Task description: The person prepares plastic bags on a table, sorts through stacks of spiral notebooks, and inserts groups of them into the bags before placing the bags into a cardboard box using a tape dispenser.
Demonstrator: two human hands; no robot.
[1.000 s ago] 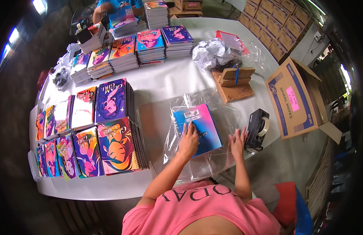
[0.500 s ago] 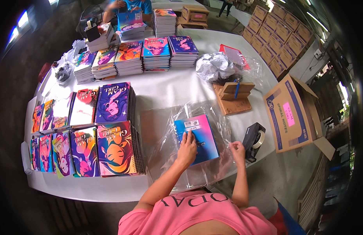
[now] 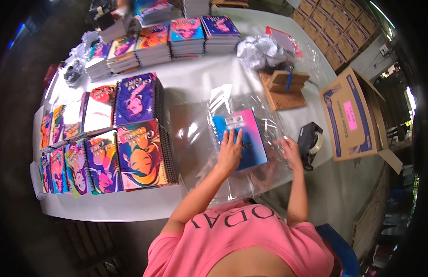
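Observation:
A spiral notebook [image 3: 251, 144] with a blue and pink cover lies on a large clear plastic sheet [image 3: 200, 157] spread over the table in front of me. My left hand [image 3: 231, 150] rests flat on the notebook, palm down with fingers apart. To the notebook's right, my right hand [image 3: 290, 151] has its fingertips pinched at the right edge of the plastic sheet. Close beside that hand stands a black tape dispenser [image 3: 309, 144] with a roll of tape.
Stacks of colourful spiral notebooks [image 3: 139, 154] fill the table's left side, with more notebook stacks [image 3: 186, 39] at the back. A wooden stand [image 3: 284, 92] and crumpled plastic [image 3: 261, 53] lie back right. An open carton [image 3: 350, 115] stands off the right edge.
My view has tipped down, so the table sits higher in the picture. The left hand's fingers have spread slightly on the notebook; the right hand stays at the sheet's edge.

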